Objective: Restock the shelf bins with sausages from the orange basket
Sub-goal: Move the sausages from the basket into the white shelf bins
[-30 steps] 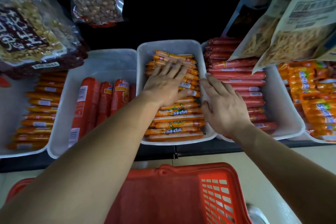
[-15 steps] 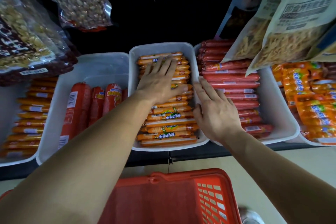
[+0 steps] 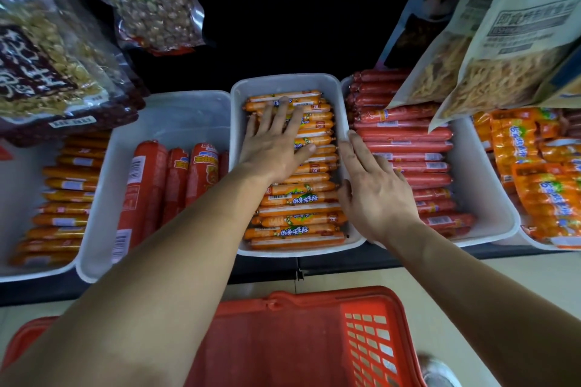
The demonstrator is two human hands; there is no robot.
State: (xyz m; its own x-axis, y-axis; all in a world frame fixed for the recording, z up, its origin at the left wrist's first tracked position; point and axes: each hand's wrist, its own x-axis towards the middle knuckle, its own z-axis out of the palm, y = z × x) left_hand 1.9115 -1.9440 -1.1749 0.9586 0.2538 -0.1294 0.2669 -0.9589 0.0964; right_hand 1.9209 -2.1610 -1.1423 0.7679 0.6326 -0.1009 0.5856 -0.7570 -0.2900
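Stock on shelf: five white bins (image 3: 12, 198) in a row.
Middle bin (image 3: 283, 81): thin orange sausages (image 3: 298, 217), stacked crosswise, too many to count.
Second bin (image 3: 176, 110): four fat red sausages (image 3: 143, 185), lengthwise.
Fourth bin (image 3: 481, 198): slim red sausages (image 3: 405, 135), stacked.
One orange basket (image 3: 283, 339), below the shelf edge, between the forearms; contents hidden.
Left hand (image 3: 273, 148): flat, fingers straight and spread, pressing on the orange sausages.
Right hand (image 3: 374, 195): flat, fingers straight, lying along the middle bin's right wall, holding nothing.
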